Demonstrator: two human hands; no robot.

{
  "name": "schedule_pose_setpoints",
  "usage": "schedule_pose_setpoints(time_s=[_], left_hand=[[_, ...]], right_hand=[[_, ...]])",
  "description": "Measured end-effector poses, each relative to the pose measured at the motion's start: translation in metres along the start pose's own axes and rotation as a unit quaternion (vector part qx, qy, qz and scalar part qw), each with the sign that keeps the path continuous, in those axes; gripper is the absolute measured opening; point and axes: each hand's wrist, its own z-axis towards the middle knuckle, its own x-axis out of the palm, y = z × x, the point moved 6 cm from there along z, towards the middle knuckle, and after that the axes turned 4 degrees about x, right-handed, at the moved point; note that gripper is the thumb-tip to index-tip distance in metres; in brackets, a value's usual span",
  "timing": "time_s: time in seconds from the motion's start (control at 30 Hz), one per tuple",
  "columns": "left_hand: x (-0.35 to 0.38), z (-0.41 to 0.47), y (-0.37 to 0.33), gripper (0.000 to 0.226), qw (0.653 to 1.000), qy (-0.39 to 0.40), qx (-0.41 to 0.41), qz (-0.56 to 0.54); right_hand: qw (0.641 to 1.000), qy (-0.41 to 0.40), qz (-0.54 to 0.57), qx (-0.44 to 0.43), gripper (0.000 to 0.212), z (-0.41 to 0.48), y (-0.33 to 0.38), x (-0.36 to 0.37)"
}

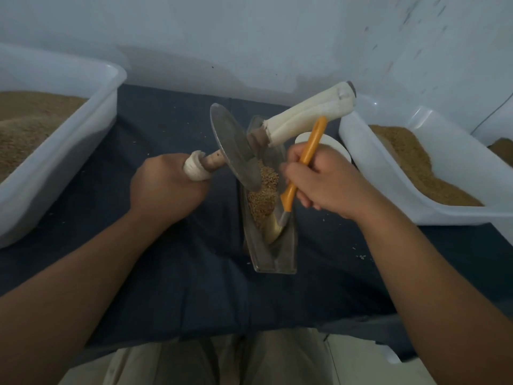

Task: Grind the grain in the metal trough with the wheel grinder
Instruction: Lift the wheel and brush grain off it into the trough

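Left hand (166, 187): fist tight round the wrapped handle of the wheel grinder (236, 151); disc tilted.
Right hand (324, 182): fingers curled round the spoon (305, 154).
Grain (263, 195): heaped mid-trough (274, 259), under the disc.
Technique: rake grain central, level the wheel, then roll.

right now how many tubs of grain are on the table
3: one tub at left, one at right, a third cut off at the far right edge; more may be hidden.

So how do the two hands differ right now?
The left hand grips one grinder handle, beside the trough; the right hand holds an orange-handled spoon over it. The left's tool is tilted over the grain; the right's dips into the trough. Both grip a tool.
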Motion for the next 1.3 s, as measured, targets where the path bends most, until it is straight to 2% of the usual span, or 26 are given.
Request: schedule_pose_setpoints(time_s=[0.1, 0.17, 0.27, 0.33, 0.43, 0.6, 0.73, 0.93, 1.03, 1.1, 1.17, 1.2, 1.3], left_hand=[[0.001, 0.0, 0.001, 0.009, 1.0, -0.002, -0.002, -0.001], [0.001, 0.0, 0.001, 0.01, 1.0, -0.004, -0.003, 0.0], [0.0, -0.001, 0.001, 0.009, 1.0, -0.007, -0.004, -0.002], [0.0, 0.0, 0.002, 0.011, 1.0, -0.009, -0.009, 0.0], [0.0, 0.0, 0.005, 0.021, 1.0, -0.018, -0.019, 0.006], [0.0, 0.0, 0.005, 0.024, 1.0, -0.01, -0.018, 0.011], [0.001, 0.001, 0.003, 0.02, 0.999, -0.005, -0.022, 0.033], [0.0, -0.002, -0.002, 0.012, 0.999, 0.003, -0.01, 0.031], [0.0, -0.002, -0.002, 0.016, 0.999, 0.002, -0.01, 0.033], [0.0, -0.002, 0.0, 0.019, 0.999, 0.003, -0.012, 0.035], [0.002, -0.001, 0.001, 0.02, 0.999, 0.008, -0.018, 0.043], [0.002, -0.001, 0.001, 0.022, 0.998, 0.011, -0.019, 0.05], [0.003, -0.001, -0.001, 0.031, 0.996, 0.017, -0.008, 0.087]], right_hand=[[0.997, -0.051, -0.053, -0.017, 0.034, -0.001, 0.002, 0.002], [0.995, -0.087, -0.046, -0.029, 0.035, -0.003, 0.004, -0.006], [0.999, -0.049, 0.01, -0.022, 0.033, -0.008, 0.005, -0.009], [1.0, -0.019, -0.013, -0.017, 0.032, -0.011, 0.006, 0.0], [0.996, -0.059, -0.066, -0.024, 0.032, -0.011, 0.007, -0.003], [0.989, -0.142, 0.03, -0.041, 0.033, -0.028, 0.007, -0.033], [0.991, -0.129, 0.022, -0.037, 0.034, -0.039, 0.001, -0.036], [0.977, -0.194, 0.018, -0.083, 0.035, -0.054, 0.001, -0.042], [0.957, -0.277, 0.034, -0.078, 0.027, -0.063, -0.015, -0.063], [0.948, -0.313, -0.024, -0.057, 0.019, -0.062, -0.035, -0.076], [0.949, -0.288, -0.129, -0.025, 0.006, -0.055, -0.064, -0.073], [0.949, -0.263, -0.175, -0.009, 0.008, -0.05, -0.08, -0.067], [0.95, -0.155, -0.269, 0.045, 0.055, -0.041, -0.128, -0.042]])
